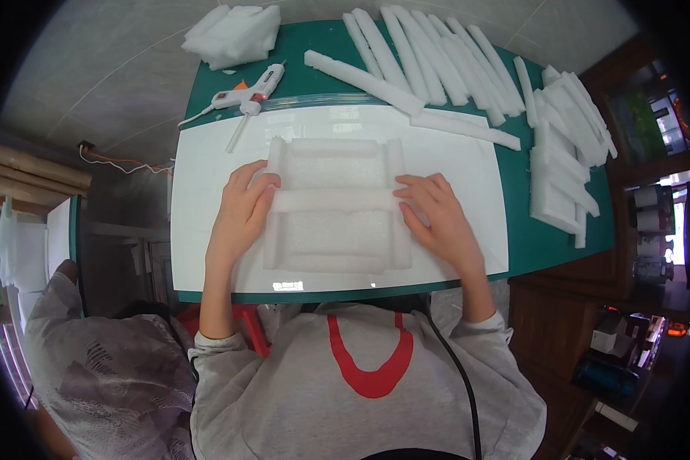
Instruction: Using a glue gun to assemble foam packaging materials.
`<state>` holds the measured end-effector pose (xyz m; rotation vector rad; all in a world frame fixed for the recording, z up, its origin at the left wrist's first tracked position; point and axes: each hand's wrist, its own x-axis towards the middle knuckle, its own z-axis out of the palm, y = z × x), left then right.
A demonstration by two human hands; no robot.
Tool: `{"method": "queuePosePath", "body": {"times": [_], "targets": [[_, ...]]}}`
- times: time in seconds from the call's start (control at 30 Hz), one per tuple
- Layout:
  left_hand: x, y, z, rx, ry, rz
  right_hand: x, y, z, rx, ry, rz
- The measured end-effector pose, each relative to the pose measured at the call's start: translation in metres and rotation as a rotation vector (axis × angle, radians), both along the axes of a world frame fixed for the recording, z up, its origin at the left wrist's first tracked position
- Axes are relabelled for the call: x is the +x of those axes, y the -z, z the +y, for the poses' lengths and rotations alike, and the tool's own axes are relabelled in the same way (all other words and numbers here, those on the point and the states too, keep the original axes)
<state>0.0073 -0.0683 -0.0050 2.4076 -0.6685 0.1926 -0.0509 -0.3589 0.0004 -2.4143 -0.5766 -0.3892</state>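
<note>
A white foam tray (331, 236) lies on a white sheet (468, 161), with raised foam edges round its base. Across its middle runs a foam strip (333, 201), resting from side edge to side edge. My left hand (245, 203) is closed on the strip's left end, its fingers curled over the tray's edge. At the opposite end, my right hand (441, 218) grips the strip between bent fingers and thumb. Whether the strip is fixed to the edges, I cannot tell.
A white glue gun (264, 83) with a glue stick lies back left, near stacked foam (234, 37). Several loose foam strips (429, 57) spread along the back of the green table (514, 195). Another foam piece (556, 165) is at right. A person's patterned sleeve (115, 376) shows at left.
</note>
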Motion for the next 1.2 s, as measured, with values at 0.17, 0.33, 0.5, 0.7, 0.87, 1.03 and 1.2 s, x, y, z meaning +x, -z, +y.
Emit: {"method": "queuePosePath", "body": {"times": [0.17,0.33,0.5,0.7,0.87,1.03,1.2], "targets": [[0.000,-0.001,0.001,0.102,0.002,-0.110,0.020,-0.016,-0.015,-0.117,-0.136,0.255],[0.008,-0.007,0.004,0.185,0.082,-0.162,0.029,-0.027,-0.017,-0.349,-0.169,0.211],[0.010,-0.007,0.004,0.208,0.068,-0.169,0.030,-0.031,-0.012,-0.311,-0.127,0.221],[0.010,-0.007,0.001,0.217,0.070,-0.183,0.033,-0.020,-0.021,-0.288,-0.124,0.289],[0.011,-0.003,0.004,0.175,0.082,-0.169,0.037,-0.014,-0.027,-0.245,-0.179,0.311],[0.014,-0.003,0.004,0.159,0.099,-0.170,0.040,-0.010,-0.031,-0.176,-0.241,0.263],[0.015,-0.002,0.003,0.157,0.097,-0.163,0.040,-0.009,-0.030,-0.140,-0.254,0.218]]}}
